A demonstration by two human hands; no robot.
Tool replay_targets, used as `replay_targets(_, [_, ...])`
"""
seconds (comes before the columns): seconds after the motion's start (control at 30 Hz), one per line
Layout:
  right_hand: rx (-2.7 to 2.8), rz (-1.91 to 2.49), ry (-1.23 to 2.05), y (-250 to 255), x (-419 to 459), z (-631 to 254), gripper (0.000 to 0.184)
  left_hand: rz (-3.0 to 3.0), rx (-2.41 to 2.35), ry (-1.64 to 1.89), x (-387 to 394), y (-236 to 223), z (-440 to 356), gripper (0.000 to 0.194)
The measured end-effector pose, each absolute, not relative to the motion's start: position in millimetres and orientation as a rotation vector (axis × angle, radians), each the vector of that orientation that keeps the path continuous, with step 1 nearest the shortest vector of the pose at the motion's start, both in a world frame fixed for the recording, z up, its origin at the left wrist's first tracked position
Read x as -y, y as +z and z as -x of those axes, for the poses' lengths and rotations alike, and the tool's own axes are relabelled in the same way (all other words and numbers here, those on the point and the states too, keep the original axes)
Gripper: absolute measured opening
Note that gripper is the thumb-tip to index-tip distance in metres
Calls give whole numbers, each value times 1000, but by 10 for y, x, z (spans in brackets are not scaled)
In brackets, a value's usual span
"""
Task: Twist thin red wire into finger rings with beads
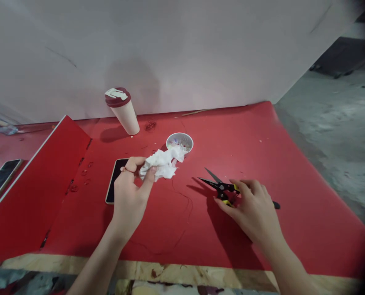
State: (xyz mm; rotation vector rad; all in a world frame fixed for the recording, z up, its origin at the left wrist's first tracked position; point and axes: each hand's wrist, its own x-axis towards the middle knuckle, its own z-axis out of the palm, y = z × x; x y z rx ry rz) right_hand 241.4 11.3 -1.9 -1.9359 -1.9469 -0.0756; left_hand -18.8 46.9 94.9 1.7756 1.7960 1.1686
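Bare left hand [128,192] clenches a crumpled white paper tissue [160,164] above a black smartphone [115,176]; at centre right of the frame, the right hand [250,209] seems to grip black-and-yellow scissors [221,188] (its fingers hide the handles) on the glossy red table [293,184].

Red-covered desk [247,139]: smartphone [116,176] just beside the left hand [128,200]; small white cup [179,134] beyond it; black-and-yellow scissors [221,186] under the right hand [253,213].

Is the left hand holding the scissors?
No, the left hand grips crumpled white tissue; black-and-yellow scissors sit under the right hand.
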Motion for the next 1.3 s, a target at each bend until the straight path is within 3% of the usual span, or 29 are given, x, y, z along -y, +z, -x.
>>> replay_targets(0.17, [1947, 1788, -79, 495, 29, -2189, 51, -1624, -1692, 1251, -502, 965, 137, 9])
replay_targets(0.4, [1984, 1512, 115, 849, 126, -1832, 39, -1107, -1055, 1232, -511, 868, -23, 20])
replay_targets(0.63, [1866, 1428, 971, 1024, 168, -1683, 22, -1004, -652, 725, -432, 961, 44, 17])
replay_targets(0.8, [1532, 1296, 1554, 1156, 186, -1610, 14, -941, -451, 674, -419, 848, 151, 20])
replay_targets(0.97, [1163, 1167, 1834, 1086, 223, -1596, 31, -1049, -518, 633, -391, 740, 182, 24])
replay_targets(1.03, [1094, 1081, 1942, 999, 208, -1608, 38, -1047, -619, 729, -357, 706, 121, 19])
replay_targets(1.3, [668, 836, 2273, 799, 183, -1695, 63, -699, -921, 1001, -168, 744, -137, 34])
